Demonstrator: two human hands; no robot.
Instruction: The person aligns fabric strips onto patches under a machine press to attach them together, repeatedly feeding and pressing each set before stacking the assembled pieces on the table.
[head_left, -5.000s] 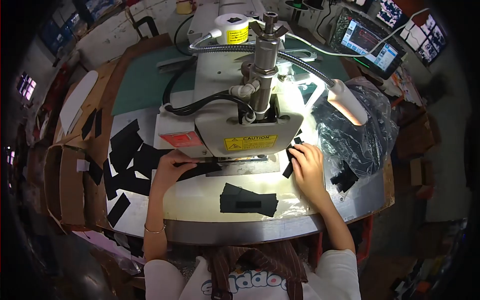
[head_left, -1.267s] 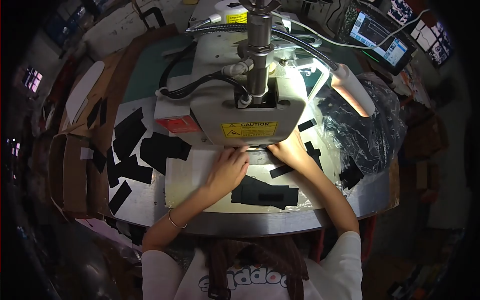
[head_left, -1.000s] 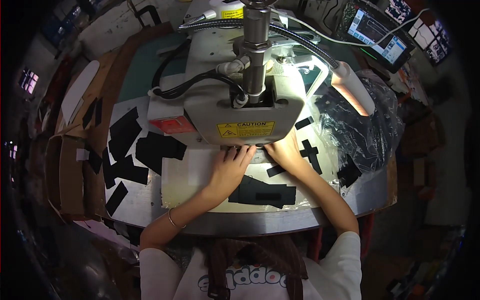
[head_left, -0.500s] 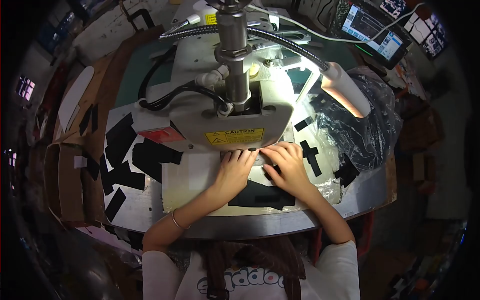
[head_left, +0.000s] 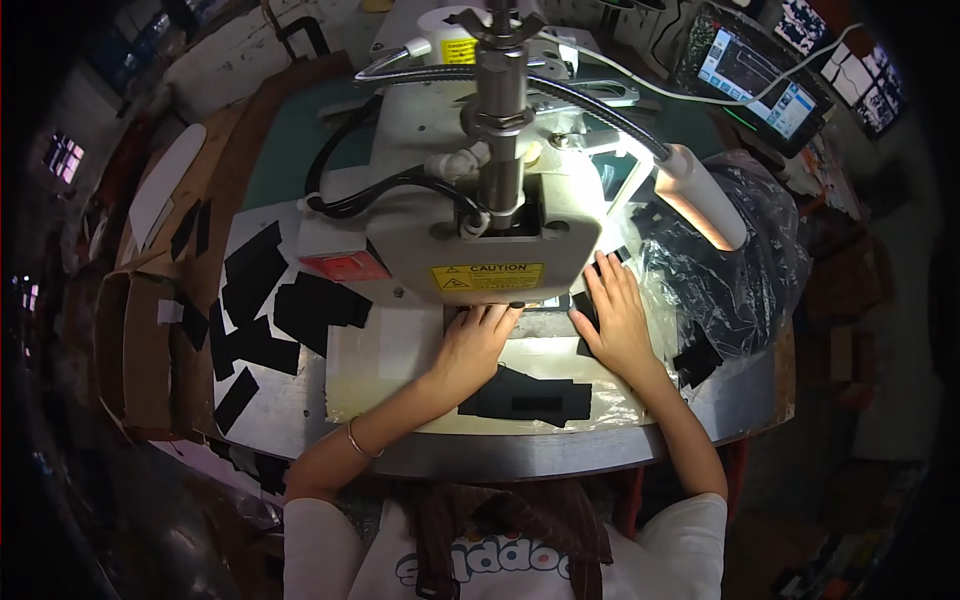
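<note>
My left hand point(head_left: 470, 350) rests at the front edge of the machine head point(head_left: 410, 250), its fingers close together and bent down. By its index fingertip is a small dark bit point(head_left: 517, 305); what the fingers press on is mostly hidden under the head. To the right, my right hand point(head_left: 622, 325) lies with fingers stretched out and thumb apart, over small black pieces point(head_left: 584, 306). Its fingertips touch or hover over a black strip point(head_left: 608, 258); I cannot tell which. Between my forearms lies a larger black cut piece point(head_left: 530, 396) on the pale sheet point(head_left: 400, 385).
Several black pieces point(head_left: 262, 345) are scattered at left, near a cardboard box point(head_left: 138, 350). A clear plastic bag point(head_left: 735, 270) with dark contents lies at right below a lit lamp point(head_left: 700, 195). A touch screen point(head_left: 760, 80) stands at the back right.
My right hand has left the left fingertips and moved right, opening out over the small black pieces. My left hand has stayed at the machine head. The whole view has shifted slightly.
</note>
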